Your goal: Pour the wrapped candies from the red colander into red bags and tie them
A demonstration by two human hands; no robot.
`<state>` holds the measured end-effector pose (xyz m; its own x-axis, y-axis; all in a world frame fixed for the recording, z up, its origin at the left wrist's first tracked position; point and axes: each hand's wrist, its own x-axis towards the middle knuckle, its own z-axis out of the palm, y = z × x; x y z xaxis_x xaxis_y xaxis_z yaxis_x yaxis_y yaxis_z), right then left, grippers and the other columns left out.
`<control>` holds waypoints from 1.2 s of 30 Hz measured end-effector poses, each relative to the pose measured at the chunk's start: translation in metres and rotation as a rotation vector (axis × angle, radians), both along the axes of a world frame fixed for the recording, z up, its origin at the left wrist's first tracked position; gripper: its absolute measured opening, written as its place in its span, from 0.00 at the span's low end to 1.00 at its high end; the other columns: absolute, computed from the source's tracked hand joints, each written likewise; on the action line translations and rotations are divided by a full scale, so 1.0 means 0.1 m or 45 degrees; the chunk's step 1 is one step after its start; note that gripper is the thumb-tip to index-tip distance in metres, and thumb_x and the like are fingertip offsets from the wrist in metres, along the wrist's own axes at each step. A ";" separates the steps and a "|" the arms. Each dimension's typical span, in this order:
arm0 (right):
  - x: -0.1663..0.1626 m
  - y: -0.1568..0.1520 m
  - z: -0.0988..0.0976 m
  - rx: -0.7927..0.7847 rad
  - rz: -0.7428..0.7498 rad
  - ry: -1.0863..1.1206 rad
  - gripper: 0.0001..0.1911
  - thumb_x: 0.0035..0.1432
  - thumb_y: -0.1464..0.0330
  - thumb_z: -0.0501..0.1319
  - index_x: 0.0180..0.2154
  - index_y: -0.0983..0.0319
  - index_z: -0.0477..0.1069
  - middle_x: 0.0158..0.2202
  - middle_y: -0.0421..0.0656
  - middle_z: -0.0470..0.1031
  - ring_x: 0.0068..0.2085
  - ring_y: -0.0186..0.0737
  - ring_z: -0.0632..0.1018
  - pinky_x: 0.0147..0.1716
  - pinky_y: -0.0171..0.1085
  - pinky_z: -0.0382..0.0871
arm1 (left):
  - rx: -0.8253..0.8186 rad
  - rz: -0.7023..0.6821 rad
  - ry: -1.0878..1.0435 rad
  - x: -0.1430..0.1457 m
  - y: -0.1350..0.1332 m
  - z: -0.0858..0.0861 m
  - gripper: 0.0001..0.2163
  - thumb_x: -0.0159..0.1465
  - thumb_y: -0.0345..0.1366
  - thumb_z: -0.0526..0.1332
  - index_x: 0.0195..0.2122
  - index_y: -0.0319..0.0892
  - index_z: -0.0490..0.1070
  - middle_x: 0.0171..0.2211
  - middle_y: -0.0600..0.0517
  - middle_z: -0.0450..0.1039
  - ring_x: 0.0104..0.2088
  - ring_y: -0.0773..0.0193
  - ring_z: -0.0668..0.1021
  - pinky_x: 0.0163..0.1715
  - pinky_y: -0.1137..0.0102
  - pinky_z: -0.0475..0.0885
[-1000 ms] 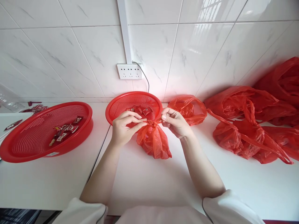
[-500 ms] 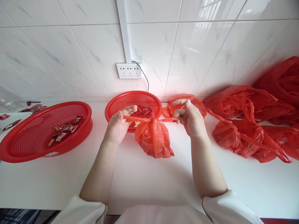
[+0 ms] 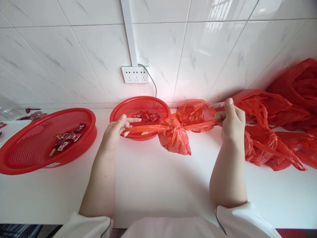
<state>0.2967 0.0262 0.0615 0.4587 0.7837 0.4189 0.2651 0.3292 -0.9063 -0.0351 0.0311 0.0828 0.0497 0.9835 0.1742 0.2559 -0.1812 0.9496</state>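
Note:
A small red plastic bag [image 3: 174, 140] hangs between my hands, its neck gathered into a knot and its two handles stretched out sideways. My left hand [image 3: 114, 131] pinches one handle in front of the smaller basket. The other handle is gripped by my right hand [image 3: 230, 119], close to the pile of bags on the right. The bag's body looks rounded and filled, but its contents are hidden. Just behind it sits the smaller red mesh basket [image 3: 119, 110] with several small red packets [image 3: 150, 117] inside.
A larger red basket [image 3: 32, 132] with wrapped snacks [image 3: 68, 140] stands at the left. Another red bag [image 3: 195, 110] lies near the wall, and several red bags [image 3: 274, 148] crowd the right side. A power strip [image 3: 135, 74] is fixed to the tiled wall above the white table [image 3: 158, 188].
Both hands have moved apart, the right one farther, pulling the handles longer and tauter. The bag has shifted right and slightly up, and its neck is drawn tighter.

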 end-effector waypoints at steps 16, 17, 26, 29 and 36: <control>-0.61 -0.14 -0.37 -0.717 0.966 -1.233 0.39 0.47 0.47 0.64 0.60 0.51 0.61 0.60 0.46 0.64 0.57 0.54 0.68 0.52 0.47 0.65 | -0.107 -0.126 0.482 0.00 0.12 -0.12 0.16 0.62 0.53 0.56 0.39 0.48 0.74 0.46 0.52 0.75 0.49 0.56 0.74 0.51 0.62 0.66; -0.70 -0.17 -0.48 -0.710 1.094 -1.296 0.45 0.45 0.50 0.66 0.62 0.51 0.57 0.63 0.46 0.60 0.59 0.55 0.65 0.54 0.48 0.62 | -0.106 -0.133 0.486 0.00 0.12 -0.11 0.16 0.62 0.53 0.56 0.39 0.48 0.74 0.46 0.52 0.75 0.50 0.55 0.74 0.52 0.61 0.66; -0.55 -0.45 -0.95 -0.667 0.988 -1.530 0.29 0.51 0.80 0.54 0.54 0.57 0.66 0.40 0.46 0.76 0.44 0.47 0.74 0.44 0.41 0.63 | -0.101 -0.239 0.531 0.05 0.14 -0.12 0.15 0.63 0.52 0.56 0.39 0.48 0.74 0.46 0.51 0.76 0.50 0.55 0.74 0.53 0.60 0.65; -0.30 -0.51 -0.93 -0.789 0.879 -1.566 0.24 0.51 0.82 0.50 0.46 0.58 0.71 0.34 0.44 0.75 0.36 0.43 0.75 0.40 0.39 0.61 | -0.109 -0.245 0.547 0.07 0.14 -0.12 0.15 0.63 0.52 0.56 0.39 0.48 0.74 0.45 0.51 0.76 0.49 0.56 0.75 0.54 0.60 0.65; 0.69 -0.33 -1.17 -1.134 0.410 -1.378 0.25 0.54 0.75 0.54 0.51 0.51 0.70 0.42 0.43 0.76 0.37 0.43 0.76 0.34 0.37 0.64 | -0.126 -0.244 0.573 0.05 0.13 -0.10 0.16 0.62 0.53 0.56 0.39 0.48 0.73 0.44 0.51 0.76 0.48 0.55 0.75 0.52 0.60 0.66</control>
